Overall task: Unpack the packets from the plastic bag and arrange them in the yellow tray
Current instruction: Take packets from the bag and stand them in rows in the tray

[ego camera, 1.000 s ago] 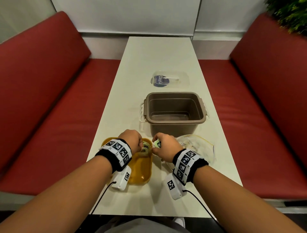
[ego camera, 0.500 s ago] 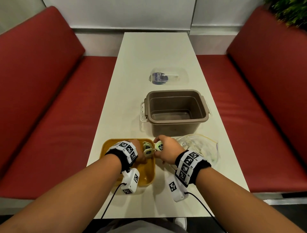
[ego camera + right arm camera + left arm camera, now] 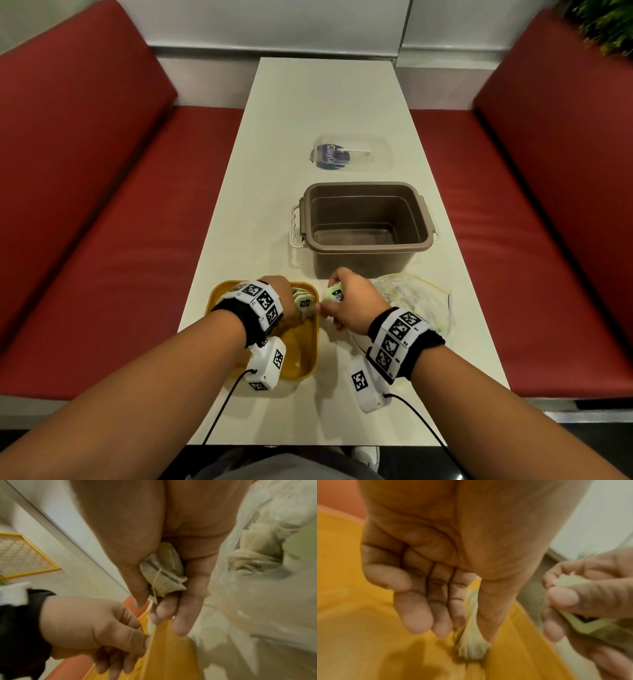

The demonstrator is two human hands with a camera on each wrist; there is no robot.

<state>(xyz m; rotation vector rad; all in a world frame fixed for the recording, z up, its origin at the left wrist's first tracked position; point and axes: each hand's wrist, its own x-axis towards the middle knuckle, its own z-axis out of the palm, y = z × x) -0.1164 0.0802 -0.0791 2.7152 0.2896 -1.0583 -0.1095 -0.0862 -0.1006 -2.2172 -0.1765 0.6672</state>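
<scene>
The yellow tray (image 3: 298, 359) lies at the table's near left. Over its far right part my left hand (image 3: 291, 305) pinches a pale green-white packet (image 3: 471, 643) between thumb and forefinger, its lower end down by the tray floor (image 3: 351, 615). A few such packets (image 3: 303, 301) show just past that hand. Just right of the tray rim, my right hand (image 3: 337, 305) grips another packet (image 3: 164, 574), a tea-bag-like pouch with a string, in its curled fingers. The crumpled clear plastic bag (image 3: 416, 301) lies behind my right wrist with more packets (image 3: 257, 545) inside.
A brown plastic tub (image 3: 364, 222) stands empty just beyond both hands. Farther back lies a clear lid or container (image 3: 352, 156) with a dark blue label. Red bench seats (image 3: 113, 240) run along both long sides of the narrow white table (image 3: 325, 96).
My left hand has come nearer and rightward inside the tray with its packet. My right hand has stayed by the tray's right rim, still holding its packet.
</scene>
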